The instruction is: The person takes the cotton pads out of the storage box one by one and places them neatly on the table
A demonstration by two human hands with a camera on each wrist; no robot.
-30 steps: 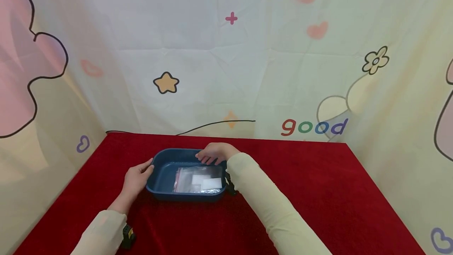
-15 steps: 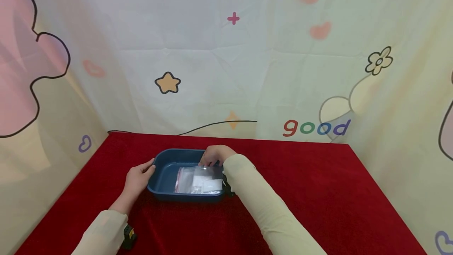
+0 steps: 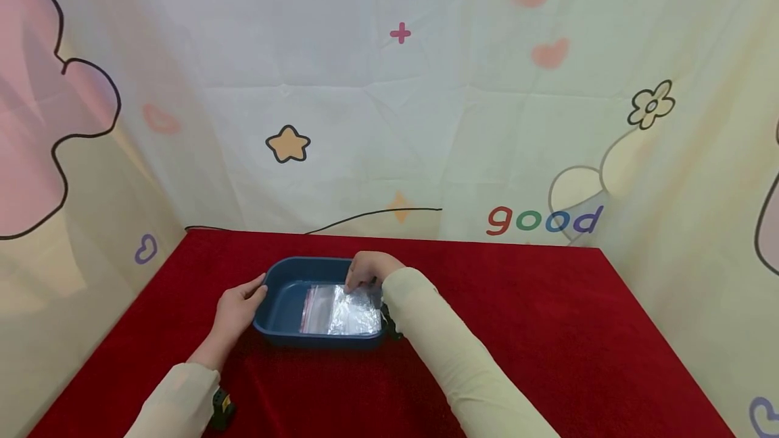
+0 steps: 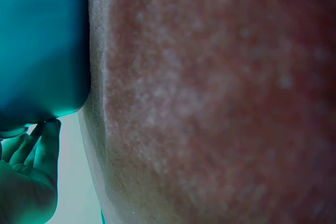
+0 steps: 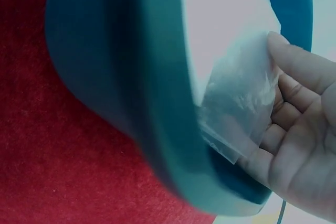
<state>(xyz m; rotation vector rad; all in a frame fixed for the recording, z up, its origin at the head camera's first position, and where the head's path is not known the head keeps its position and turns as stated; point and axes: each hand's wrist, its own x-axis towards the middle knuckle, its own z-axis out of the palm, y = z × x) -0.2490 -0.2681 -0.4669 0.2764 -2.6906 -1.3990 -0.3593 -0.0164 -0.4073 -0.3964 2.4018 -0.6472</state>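
From the head, the right hand [image 3: 371, 269] and right sleeve [image 3: 450, 350] hid a corner of the blue tub [image 3: 286, 306] and a bit of the clear bag [image 3: 349, 313], and shine hid what was in the bag. The left sleeve [image 3: 176, 401] ran off the bottom. The left wrist view cut off the left hand [image 4: 31, 177]. From the right wrist, the tub's side looked blurry.

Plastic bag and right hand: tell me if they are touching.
Touching. The right wrist view shows it: the right hand pinches the plastic bag at its edge, thumb in front, a finger showing through from behind.
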